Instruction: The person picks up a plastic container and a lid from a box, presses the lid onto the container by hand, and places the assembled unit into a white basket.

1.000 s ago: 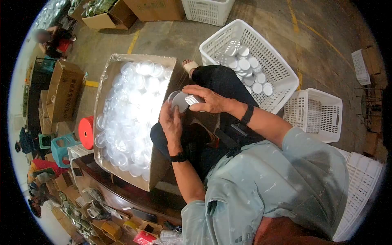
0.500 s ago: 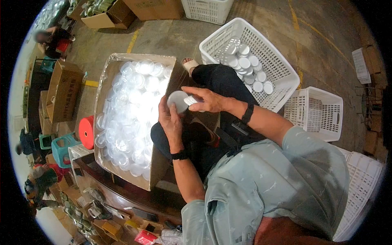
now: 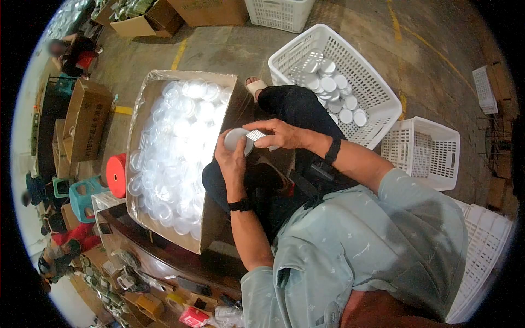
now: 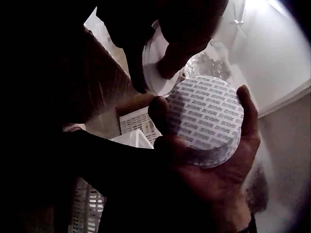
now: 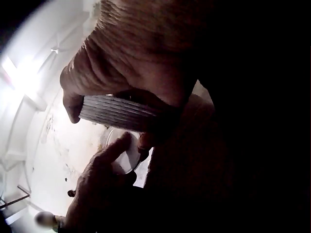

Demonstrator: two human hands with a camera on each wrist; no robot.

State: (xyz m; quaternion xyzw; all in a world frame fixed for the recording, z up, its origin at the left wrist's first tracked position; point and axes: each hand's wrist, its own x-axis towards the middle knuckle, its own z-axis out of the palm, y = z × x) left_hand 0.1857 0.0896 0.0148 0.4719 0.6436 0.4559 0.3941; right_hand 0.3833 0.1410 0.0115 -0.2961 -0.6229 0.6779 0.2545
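Note:
My left hand (image 3: 232, 163) grips a round clear lid (image 3: 233, 136) by its rim, with the thumb over its face. A white disc lies inside this lid. Beside it, my right hand (image 3: 285, 134) holds a stack of thin white discs (image 3: 255, 135) between thumb and fingers. In the left wrist view the top of the stack (image 4: 206, 111) shows rows of small print, and the lid (image 4: 153, 73) is seen tilted. The right wrist view shows the stack (image 5: 114, 110) edge-on, close above the lid. The left hand is mostly dark in its own wrist view.
A cardboard box (image 3: 219, 218) full of clear lids stands left of the hands. Beyond the right knee is a white basket (image 3: 377, 93) with several white-faced round lids. A second white basket (image 3: 445, 147), a red spool (image 3: 115, 175) and a blue stool (image 3: 83, 202) stand around.
A second ago the white disc sat offset from the clear lid in the left hand; now the two line up. The left thumb has shifted on the disc's face. The right hand keeps its stack.

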